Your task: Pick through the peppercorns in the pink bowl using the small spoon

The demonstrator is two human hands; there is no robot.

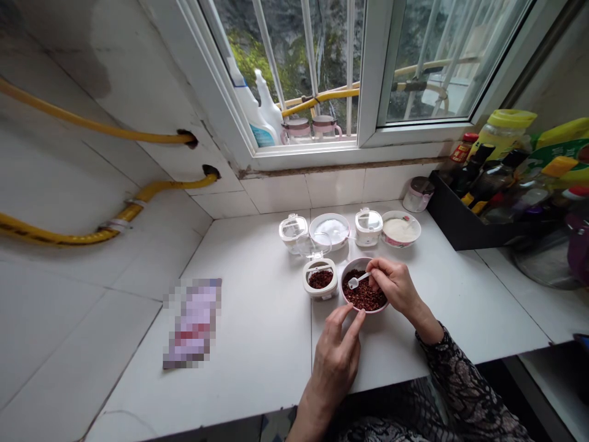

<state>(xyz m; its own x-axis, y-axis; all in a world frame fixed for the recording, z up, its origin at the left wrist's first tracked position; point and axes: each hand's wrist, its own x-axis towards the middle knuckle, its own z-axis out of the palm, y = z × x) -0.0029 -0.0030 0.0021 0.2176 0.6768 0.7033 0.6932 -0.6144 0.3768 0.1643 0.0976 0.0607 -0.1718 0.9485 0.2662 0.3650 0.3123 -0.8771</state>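
Observation:
A small white spoon is pinched in my right hand, its scoop just over the dark red-brown dried grains, which look like Sichuan peppercorns. They fill much of a round bowl. My left hand has its fingertips on the near rim, holding the bowl; its thumb is hard to make out. Left of the bowl, touching or nearly so, stands a white seasoning jar with its clear lid raised. Similar dark grains show inside the jar.
Behind stand two more lidded jars, a bowl of white grains and a bowl of cream-coloured grains. A black bottle rack and a jar are at right. A blurred purple packet lies left. Yellow pipes cross the wall.

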